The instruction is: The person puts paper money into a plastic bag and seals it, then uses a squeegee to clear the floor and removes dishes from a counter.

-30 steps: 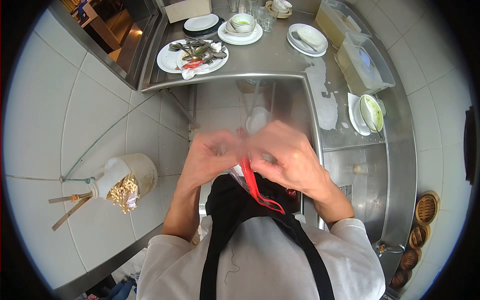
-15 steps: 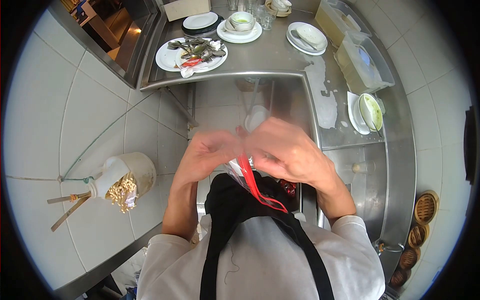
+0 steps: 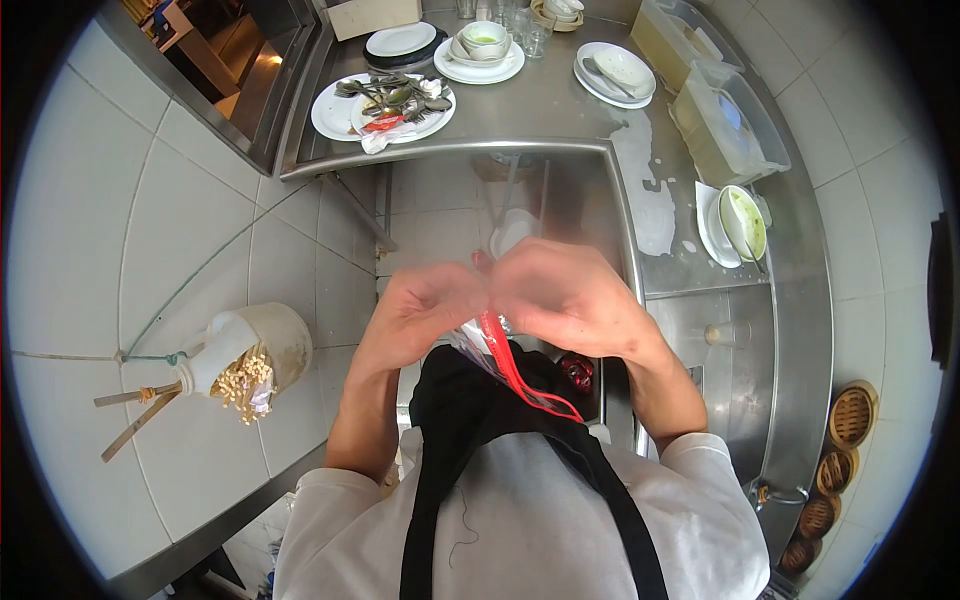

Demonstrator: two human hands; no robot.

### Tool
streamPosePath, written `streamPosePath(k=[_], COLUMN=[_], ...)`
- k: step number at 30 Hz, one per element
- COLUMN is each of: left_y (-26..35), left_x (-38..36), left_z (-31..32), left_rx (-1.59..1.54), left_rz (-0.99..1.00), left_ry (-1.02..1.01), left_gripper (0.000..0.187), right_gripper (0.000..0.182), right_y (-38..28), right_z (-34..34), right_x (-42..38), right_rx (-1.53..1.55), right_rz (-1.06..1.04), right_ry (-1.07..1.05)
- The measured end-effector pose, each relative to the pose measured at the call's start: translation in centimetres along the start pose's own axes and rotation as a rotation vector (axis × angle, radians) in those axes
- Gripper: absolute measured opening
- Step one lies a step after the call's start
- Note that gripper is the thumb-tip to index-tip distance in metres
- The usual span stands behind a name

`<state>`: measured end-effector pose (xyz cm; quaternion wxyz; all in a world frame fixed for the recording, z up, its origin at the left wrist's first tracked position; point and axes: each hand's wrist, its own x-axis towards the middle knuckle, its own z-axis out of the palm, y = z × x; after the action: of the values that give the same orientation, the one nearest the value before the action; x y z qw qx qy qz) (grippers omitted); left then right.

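Red strip: the red strip (image 3: 505, 362) slants down from between the hands in front of the black apron (image 3: 455, 395), its lower end forming a narrow loop
Clear plastic: thin clear plastic (image 3: 466, 346) shows along the strip's left side; whether the two are joined cannot be told
Left hand: the left hand (image 3: 425, 305) curls inward and seems to pinch the strip's upper end, though its fingertips are blurred
Right hand: the right hand (image 3: 565, 298) meets it there, thumb beside the strip, apparently pinching too; the exact grip is hidden
Handling: the strip looks light, soft and bendy, unlikely to break if dropped; the plastic may be slippery and crease easily
Hold: the red edge near the top seems the surer place for thumb and forefinger
Counter: beyond, a steel counter (image 3: 560, 115) bears plates with cutlery (image 3: 398, 100)
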<state>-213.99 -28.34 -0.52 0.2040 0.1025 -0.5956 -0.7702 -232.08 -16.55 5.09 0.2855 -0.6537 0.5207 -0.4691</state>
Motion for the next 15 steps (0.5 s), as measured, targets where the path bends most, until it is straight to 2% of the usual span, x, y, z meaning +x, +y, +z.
streamPosePath(k=[4,15], left_y=[0.28,-0.29], left_x=[-0.05,-0.22], left_z=[0.16,0.49], left_rx=[-0.015,-0.036], left_rz=[-0.020,0.006], left_ry=[-0.005,0.027], left_gripper=[0.017,0.017], right_gripper=[0.014,0.013], right_y=[0.53,0.07], right_z=[-0.04,-0.21], right_x=[-0.14,-0.52], right_rx=[0.072,0.001], right_rz=[0.018,-0.021], right_ry=[0.001,-0.007])
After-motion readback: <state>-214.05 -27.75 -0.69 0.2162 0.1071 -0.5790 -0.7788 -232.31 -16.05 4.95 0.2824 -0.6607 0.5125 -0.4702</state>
